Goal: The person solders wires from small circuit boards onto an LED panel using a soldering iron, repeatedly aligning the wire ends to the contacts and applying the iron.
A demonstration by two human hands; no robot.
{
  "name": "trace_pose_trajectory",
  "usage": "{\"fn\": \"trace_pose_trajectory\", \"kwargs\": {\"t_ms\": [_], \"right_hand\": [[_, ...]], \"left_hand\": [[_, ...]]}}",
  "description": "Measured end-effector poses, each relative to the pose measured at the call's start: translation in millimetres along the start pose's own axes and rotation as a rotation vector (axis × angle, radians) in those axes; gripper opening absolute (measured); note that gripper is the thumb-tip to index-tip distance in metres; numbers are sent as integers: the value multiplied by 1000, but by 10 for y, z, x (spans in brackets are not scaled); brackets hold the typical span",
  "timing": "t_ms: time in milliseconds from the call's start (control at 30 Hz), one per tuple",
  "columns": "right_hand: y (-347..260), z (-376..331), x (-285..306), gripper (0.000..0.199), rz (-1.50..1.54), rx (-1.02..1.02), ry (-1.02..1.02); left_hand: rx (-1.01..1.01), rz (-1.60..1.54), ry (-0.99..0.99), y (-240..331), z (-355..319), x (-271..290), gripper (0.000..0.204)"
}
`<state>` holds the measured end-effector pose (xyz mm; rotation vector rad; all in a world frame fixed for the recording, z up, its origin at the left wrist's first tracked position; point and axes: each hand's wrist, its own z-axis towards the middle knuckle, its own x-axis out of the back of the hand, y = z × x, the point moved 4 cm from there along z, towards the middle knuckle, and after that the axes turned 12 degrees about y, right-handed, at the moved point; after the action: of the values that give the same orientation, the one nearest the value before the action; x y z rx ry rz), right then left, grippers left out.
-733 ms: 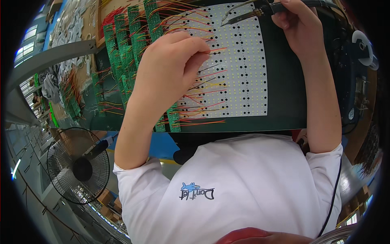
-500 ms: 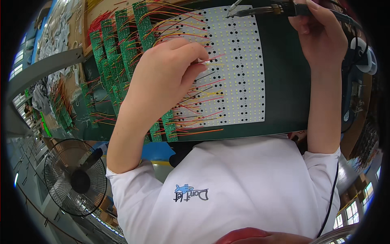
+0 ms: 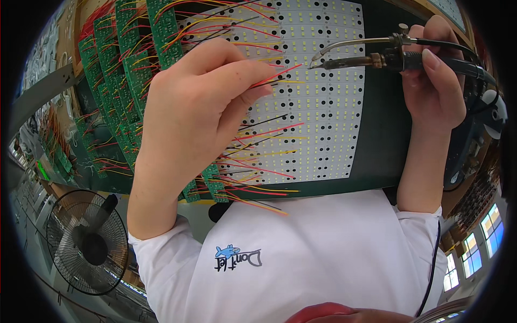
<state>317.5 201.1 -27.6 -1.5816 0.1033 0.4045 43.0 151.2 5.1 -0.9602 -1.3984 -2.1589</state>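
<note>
My left hand [image 3: 202, 102] is closed in a pinch on a red wire [image 3: 290, 70], whose end sticks out to the right over the white LED panel [image 3: 338, 116]. Lighter and dark wires lie right beside it, and the fingers hide where they start. My right hand [image 3: 435, 86] grips a soldering iron [image 3: 390, 59] with a curved metal solder-feed tube [image 3: 358, 42] above its barrel. The iron's tip is just right of the red wire's end; whether they touch I cannot tell. Green circuit boards [image 3: 164, 35] with red, yellow and black wires overlap the panel's left side.
The panel lies on a dark green work mat [image 3: 385, 118]. A grey metal arm [image 3: 46, 89] crosses at the left, with another wired board bundle [image 3: 56, 145] behind. A black fan [image 3: 89, 242] stands at lower left. The iron's black cable [image 3: 474, 67] runs off to the right.
The soldering iron has come down and toward me, from the panel's far edge to the wire in my left hand. My left hand still pinches. The whole view has shifted slightly.
</note>
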Motion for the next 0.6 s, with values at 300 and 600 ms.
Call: {"fn": "trace_pose_trajectory", "kwargs": {"t_ms": [300,600], "right_hand": [[24,-30,47,21,-118,6,-52],[62,-68,-99,26,-242,49,-28]], "left_hand": [[49,-96,83,-52,26,-17,29],[29,10,140,-108,-20,-65,23]]}}
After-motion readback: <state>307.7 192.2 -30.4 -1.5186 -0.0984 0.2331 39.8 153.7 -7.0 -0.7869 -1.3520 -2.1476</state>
